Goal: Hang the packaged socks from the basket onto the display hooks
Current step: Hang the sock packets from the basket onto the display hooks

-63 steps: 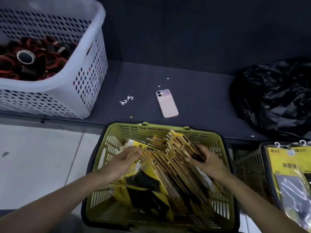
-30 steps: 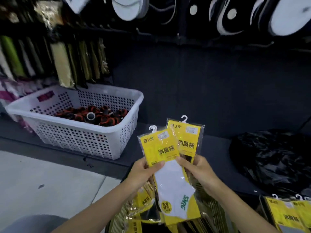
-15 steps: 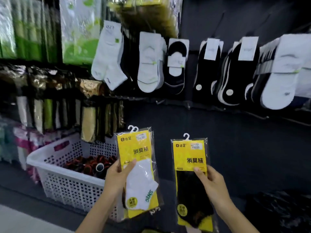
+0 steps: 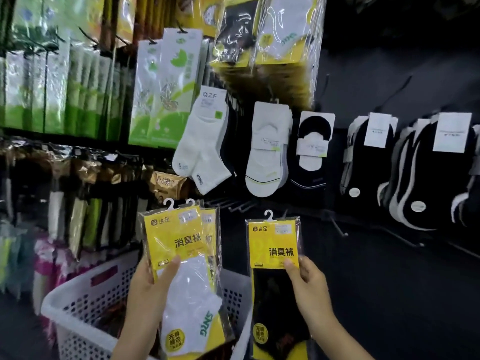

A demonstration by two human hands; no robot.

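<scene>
Gripping the white-sock packs (image 4: pixel 187 245) in my left hand (image 4: pixel 145 289), thumb across the yellow card, below and left of the bare display hooks (image 4: pixel 337 226) | my right hand (image 4: pixel 309 289) pinches the black-sock pack (image 4: pixel 275 242), upright, nearer those hooks, below-left | neither hung yet

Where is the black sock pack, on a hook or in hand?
In hand: the right hand pinches the black sock pack upright, and its white hanger is hooked on nothing.

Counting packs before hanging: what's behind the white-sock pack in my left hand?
Another yellow pack, only its hook and right edge showing past the white-sock pack; its sock is covered.
</scene>
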